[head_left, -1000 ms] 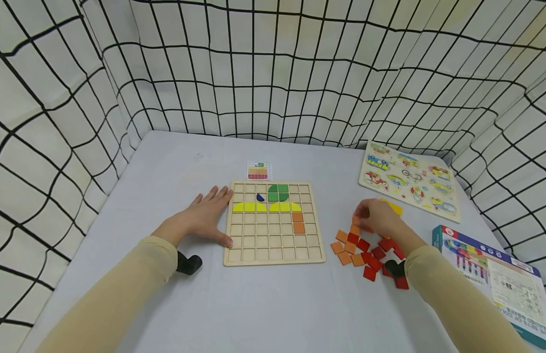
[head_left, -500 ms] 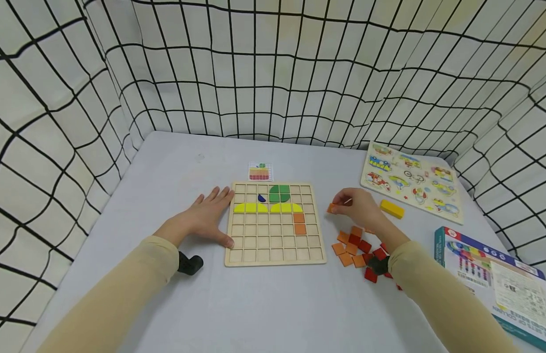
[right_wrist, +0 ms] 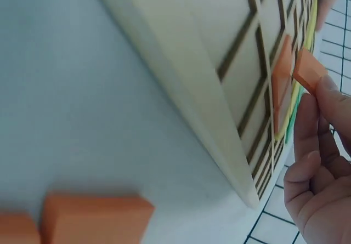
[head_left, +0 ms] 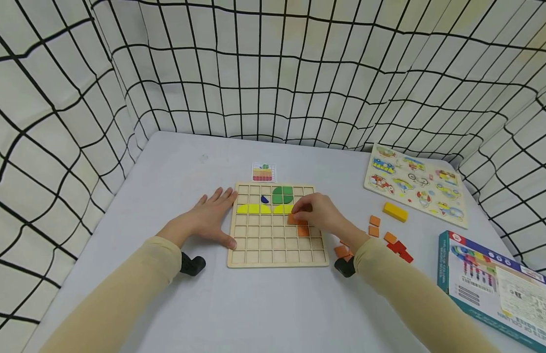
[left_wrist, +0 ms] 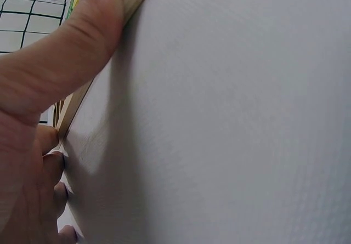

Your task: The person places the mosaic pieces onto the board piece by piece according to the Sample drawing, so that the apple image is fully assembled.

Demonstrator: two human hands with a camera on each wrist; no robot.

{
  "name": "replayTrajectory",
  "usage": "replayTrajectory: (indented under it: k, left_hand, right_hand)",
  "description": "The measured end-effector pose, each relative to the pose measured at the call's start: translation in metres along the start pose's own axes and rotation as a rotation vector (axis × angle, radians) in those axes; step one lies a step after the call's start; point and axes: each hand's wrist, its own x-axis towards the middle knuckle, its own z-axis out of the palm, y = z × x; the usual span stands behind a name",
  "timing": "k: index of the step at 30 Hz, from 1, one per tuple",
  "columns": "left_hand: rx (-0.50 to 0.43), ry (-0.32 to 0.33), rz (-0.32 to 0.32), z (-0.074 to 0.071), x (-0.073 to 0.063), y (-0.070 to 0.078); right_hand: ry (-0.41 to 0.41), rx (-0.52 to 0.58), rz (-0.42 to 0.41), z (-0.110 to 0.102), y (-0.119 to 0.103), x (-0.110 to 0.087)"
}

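A wooden grid board point(head_left: 259, 243) lies on the white table. My left hand point(head_left: 199, 221) has its fingers spread, thumb and fingertips at the board's left edge; its thumb point(left_wrist: 71, 52) shows at the rim in the left wrist view. Over the board's right half, my right hand point(head_left: 322, 214) pinches an orange square tile point(right_wrist: 309, 69) between thumb and fingers, just left of an orange tile point(head_left: 302, 231) column set in the grid. Green quarter-round pieces point(head_left: 282, 195), a small dark blue piece point(head_left: 264, 199) and yellow pieces point(head_left: 253, 209) sit in upper rows. My right hand partly covers the right yellow piece.
Loose orange tiles point(head_left: 374, 231) and red tiles point(head_left: 401, 249) lie right of the board, some behind the right forearm. A yellow block point(head_left: 395, 212), a picture puzzle board point(head_left: 404, 184) and a box point(head_left: 480, 279) stand farther right. A small pattern card point(head_left: 264, 173) lies behind the grid board. Black netting surrounds the table.
My right hand has taken an orange tile from the loose pile and carried it left, over the grid board. The left hand has stayed at the board's left edge.
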Motion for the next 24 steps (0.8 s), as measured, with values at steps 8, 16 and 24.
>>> replayTrajectory:
  k: [8, 16, 24]
  left_hand:
    - [0.003, -0.002, 0.004, -0.002, -0.001, 0.002]
    - [-0.002, -0.002, 0.002, -0.003, -0.002, 0.002]
    - [-0.002, -0.001, -0.003, -0.002, -0.001, 0.002]
  right_hand:
    - [0.028, -0.057, -0.013, 0.011, 0.000, 0.004]
    - [0.017, -0.126, -0.018, 0.015, -0.005, 0.005]
    - [0.025, -0.149, -0.015, 0.017, -0.006, 0.005]
